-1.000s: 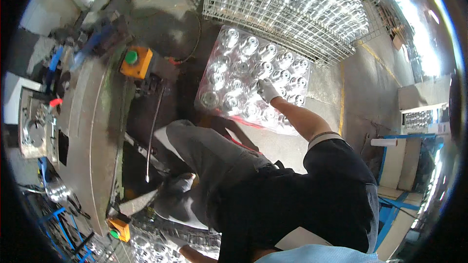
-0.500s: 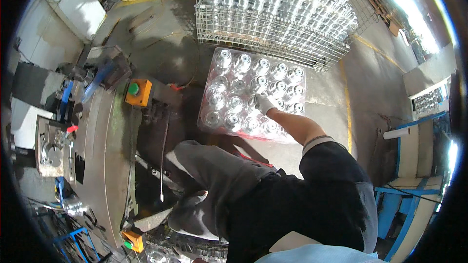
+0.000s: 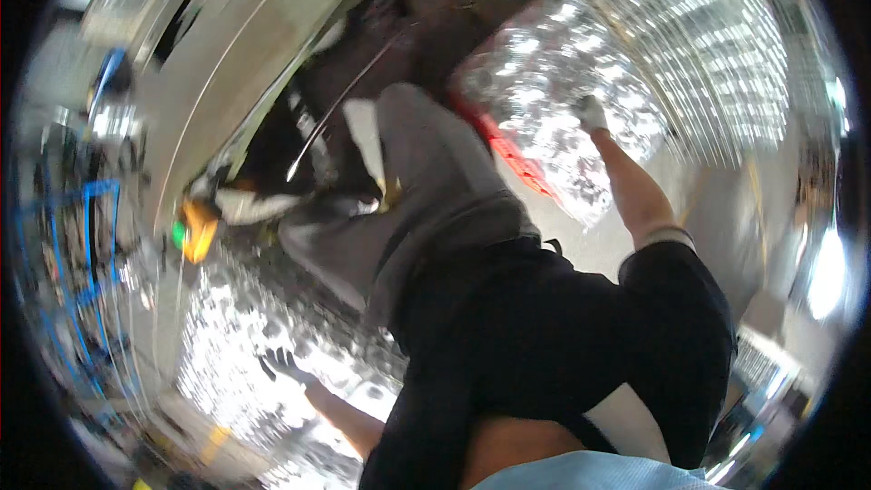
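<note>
My left hand (image 3: 285, 364), in a pale glove with dark fingertips, reaches out with its fingers spread over a mass of shiny metal parts (image 3: 227, 331) at the lower left. Nothing shows in its grasp; whether it touches a part is unclear. My right hand (image 3: 592, 114), in a whitish glove, is over shiny round metal cups (image 3: 535, 59) grouped at the upper right. Motion blur hides its fingers, so I cannot see whether a cup is held. A red edge (image 3: 513, 156) runs along the near side of that group.
A large wire cage (image 3: 699, 45) filled with shiny metal parts stands at the upper right. On the left is a machine bench (image 3: 213, 63) with a yellow box bearing a green button (image 3: 198, 230). Blue framing (image 3: 91, 191) stands at the far left. My legs (image 3: 408, 191) are between both groups.
The view has swung round, bringing the lower-left metal parts and my left hand fully into sight. My right hand remains over the cups, now blurred.
</note>
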A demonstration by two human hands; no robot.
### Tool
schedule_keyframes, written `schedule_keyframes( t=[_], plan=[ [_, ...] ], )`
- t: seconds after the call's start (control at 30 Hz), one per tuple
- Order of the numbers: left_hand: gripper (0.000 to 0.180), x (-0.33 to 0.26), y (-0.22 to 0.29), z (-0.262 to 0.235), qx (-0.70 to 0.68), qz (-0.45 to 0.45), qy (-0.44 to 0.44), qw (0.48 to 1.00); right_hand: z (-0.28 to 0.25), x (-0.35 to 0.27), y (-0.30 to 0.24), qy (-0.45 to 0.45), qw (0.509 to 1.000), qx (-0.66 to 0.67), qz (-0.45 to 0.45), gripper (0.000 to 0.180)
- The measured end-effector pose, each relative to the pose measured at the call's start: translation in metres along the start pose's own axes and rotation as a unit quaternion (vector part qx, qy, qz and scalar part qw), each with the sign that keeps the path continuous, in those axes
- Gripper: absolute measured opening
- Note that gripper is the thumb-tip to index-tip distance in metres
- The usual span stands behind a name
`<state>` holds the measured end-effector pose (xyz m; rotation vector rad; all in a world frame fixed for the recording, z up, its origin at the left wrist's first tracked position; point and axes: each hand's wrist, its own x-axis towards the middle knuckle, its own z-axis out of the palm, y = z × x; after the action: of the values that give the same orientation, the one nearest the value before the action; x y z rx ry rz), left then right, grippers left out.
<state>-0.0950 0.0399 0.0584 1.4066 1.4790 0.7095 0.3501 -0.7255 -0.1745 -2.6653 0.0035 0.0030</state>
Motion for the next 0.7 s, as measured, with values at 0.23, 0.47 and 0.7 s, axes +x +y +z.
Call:
schedule_keyframes(
  t=[0.23,0.47,0.7],
  plan=[
    [0.035,-0.004,-0.022,-0.093,-0.082,-0.009,0.191,0.978,0.001,0.041,0.074,-0.13,0.965,0.225,0.044,0.031],
    [0.025,-0.003,-0.042,-0.13,-0.077,-0.031,0.316,0.945,-0.022,0.051,0.058,-0.18,0.841,0.405,0.31,0.039],
    [0.031,0.014,-0.105,-0.143,0.174,-0.075,0.231,0.954,-0.041,0.078,0.0,-0.21,0.834,0.39,0.33,0.038]
  ],
)
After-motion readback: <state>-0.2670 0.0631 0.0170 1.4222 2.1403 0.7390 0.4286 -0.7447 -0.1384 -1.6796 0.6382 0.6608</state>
